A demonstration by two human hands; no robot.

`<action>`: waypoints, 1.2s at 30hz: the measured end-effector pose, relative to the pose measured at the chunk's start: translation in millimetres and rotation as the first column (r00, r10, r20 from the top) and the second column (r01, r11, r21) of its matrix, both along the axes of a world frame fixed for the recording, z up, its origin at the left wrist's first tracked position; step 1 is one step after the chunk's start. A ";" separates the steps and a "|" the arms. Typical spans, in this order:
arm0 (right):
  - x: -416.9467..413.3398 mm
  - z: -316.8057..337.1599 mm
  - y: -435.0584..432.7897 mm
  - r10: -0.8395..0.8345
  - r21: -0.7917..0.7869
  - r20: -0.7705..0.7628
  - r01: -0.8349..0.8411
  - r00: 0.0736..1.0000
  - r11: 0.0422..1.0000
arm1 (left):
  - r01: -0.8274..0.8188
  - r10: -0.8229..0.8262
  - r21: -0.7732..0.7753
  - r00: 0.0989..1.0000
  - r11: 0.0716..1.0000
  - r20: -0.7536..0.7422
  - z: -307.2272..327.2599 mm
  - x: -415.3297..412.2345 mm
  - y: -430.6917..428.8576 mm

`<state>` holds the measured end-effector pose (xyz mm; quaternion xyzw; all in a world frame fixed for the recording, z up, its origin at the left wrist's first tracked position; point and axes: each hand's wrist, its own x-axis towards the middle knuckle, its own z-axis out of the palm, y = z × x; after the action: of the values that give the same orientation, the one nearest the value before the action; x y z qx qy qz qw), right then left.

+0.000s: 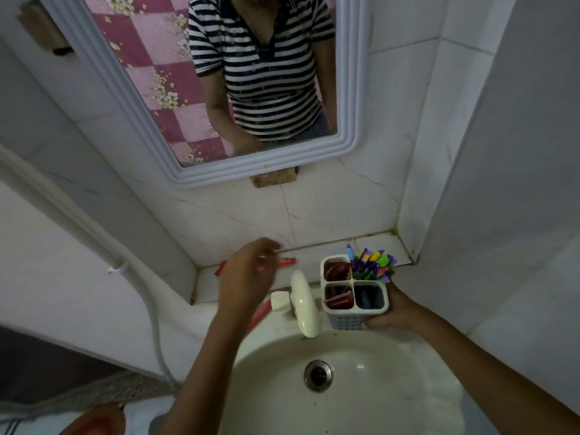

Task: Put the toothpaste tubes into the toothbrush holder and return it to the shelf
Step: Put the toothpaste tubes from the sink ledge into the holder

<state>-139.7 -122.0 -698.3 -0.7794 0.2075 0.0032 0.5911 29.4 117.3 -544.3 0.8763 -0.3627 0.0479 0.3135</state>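
Note:
My right hand (392,312) grips a white four-compartment toothbrush holder (354,312), held upright over the sink's back rim. Its back right compartment holds several colourful toothbrushes (373,262). Both left compartments hold red toothpaste tubes (337,298), and something blue sits in the front right one. My left hand (248,271) hovers blurred over the tiled shelf (314,249), fingers apart, above a red toothpaste tube (287,262) lying flat there. Whether the fingers touch that tube cannot be told. A red end (219,267) shows left of the hand.
A cream tap (303,304) stands between my hands, with a red hose (262,310) behind it. The white sink (282,400) with its metal drain (318,375) lies below. A mirror (219,73) hangs above the shelf. A white pipe (94,243) runs down the left wall.

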 end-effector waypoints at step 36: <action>-2.6 -0.1 -9.1 -0.010 -0.001 -0.008 0.010 1.000 1.000 | 0.286 -0.362 0.459 0.929 0.841 0.083 42.5 -25.3 -79.5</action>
<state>-142.4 -131.1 -698.4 -0.7788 0.2134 0.0032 0.5898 4.1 37.8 -501.8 0.8427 -0.5321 -0.0158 0.0802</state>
